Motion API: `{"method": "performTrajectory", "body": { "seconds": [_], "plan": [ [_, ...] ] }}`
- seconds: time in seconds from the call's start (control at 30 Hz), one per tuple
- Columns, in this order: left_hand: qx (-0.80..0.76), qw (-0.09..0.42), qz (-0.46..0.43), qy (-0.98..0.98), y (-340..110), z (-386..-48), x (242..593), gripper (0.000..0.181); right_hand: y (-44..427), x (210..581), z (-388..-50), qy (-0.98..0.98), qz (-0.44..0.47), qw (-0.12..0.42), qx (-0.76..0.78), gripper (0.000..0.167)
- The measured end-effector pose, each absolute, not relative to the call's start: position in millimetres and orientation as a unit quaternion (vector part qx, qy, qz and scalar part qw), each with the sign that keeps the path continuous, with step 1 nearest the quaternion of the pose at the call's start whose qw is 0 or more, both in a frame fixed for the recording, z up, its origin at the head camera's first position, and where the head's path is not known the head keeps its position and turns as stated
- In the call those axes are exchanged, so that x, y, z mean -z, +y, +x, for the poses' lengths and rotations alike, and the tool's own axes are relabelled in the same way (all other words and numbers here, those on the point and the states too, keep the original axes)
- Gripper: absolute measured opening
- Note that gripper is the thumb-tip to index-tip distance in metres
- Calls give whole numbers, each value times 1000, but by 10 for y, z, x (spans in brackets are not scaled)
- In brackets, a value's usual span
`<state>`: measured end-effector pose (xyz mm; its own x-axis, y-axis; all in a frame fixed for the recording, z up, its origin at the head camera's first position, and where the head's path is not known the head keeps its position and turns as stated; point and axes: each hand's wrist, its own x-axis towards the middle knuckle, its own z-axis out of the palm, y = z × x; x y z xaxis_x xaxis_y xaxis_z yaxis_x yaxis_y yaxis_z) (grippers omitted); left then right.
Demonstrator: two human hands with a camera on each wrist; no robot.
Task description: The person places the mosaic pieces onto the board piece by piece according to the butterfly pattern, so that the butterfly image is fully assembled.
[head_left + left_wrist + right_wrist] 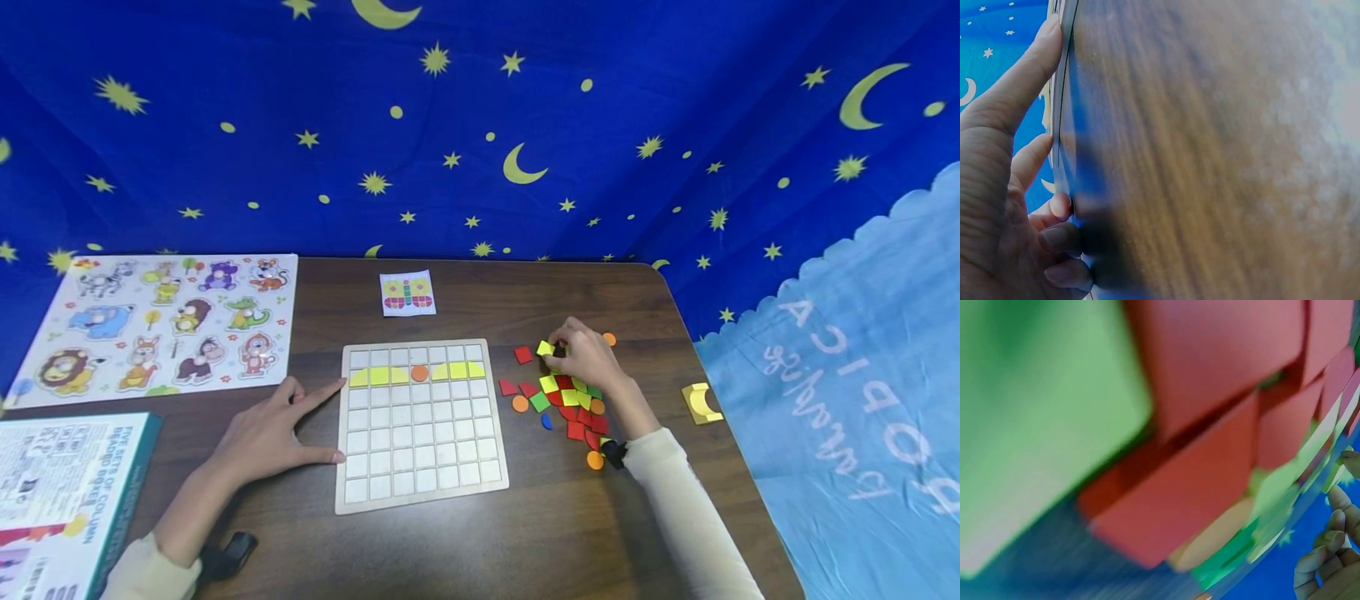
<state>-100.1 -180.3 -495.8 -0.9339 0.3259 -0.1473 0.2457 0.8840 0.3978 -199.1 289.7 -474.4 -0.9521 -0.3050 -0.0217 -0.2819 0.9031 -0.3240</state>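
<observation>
A wooden grid board (422,439) with pale square cells lies on the table. Its second row holds several yellow pieces (379,376) and one orange disc (419,373). At the board's left edge, my left hand (262,432) rests with thumb and index finger spread, both tips touching the rim; its other fingers are bent. Over the top of a heap of coloured pieces (576,430), my right hand (587,358) pinches a yellow piece (1333,477) between thumb and finger. Red, yellow, green, orange and blue pieces make up the heap, partly covered by this hand.
A small card (407,293) with a butterfly pattern lies behind the board. To the left are an animal puzzle sheet (161,329) and a box (71,500). A yellow block with a curved cutout (701,404) sits near the right table edge, and a starry blue cloth (450,125) hangs behind.
</observation>
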Motion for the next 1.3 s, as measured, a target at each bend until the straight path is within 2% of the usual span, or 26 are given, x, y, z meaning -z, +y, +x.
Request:
{"method": "performTrajectory", "body": {
  "seconds": [0.67,1.3],
  "plan": [
    [-189,112,146,965,-1822,-1001,4959,107,2032,4589,-1829,948,-293,2,124,27],
    [-184,115,148,965,-1825,-1009,4973,107,1377,4606,-1714,927,-354,40,117,33]
  ]
}}
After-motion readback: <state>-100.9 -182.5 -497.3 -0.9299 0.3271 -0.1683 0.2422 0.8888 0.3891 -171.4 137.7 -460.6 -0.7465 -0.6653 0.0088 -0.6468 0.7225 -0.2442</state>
